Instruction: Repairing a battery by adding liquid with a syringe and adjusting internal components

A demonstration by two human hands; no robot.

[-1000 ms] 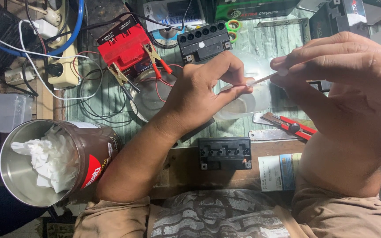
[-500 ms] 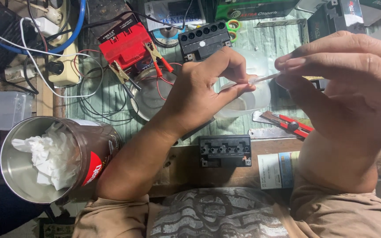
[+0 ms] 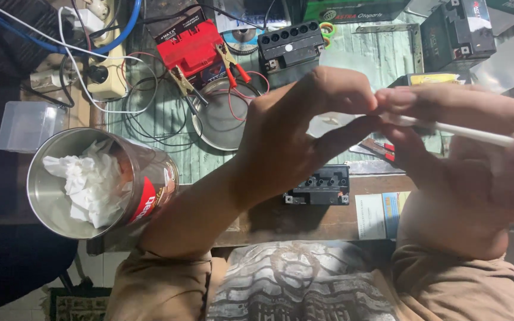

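Note:
My left hand (image 3: 295,137) and my right hand (image 3: 471,172) are raised close to the camera above the workbench. Between their fingertips they pinch a thin white stick (image 3: 471,133) that runs out to the right. My left thumb and forefinger close on its left end, and my right fingers wrap the middle of it. Below the hands, a small black battery cover (image 3: 322,185) lies at the bench's front edge.
A round metal tin (image 3: 78,184) with crumpled white tissue stands at front left. A red battery (image 3: 188,47) with clamps, a black battery (image 3: 291,44), a metal bowl (image 3: 218,119), a power strip (image 3: 105,71), cables and a clear plastic box (image 3: 28,125) crowd the bench.
Both hands have come closer to the camera and look larger. The white stick now points further to the right, and my right fingers have slid along it.

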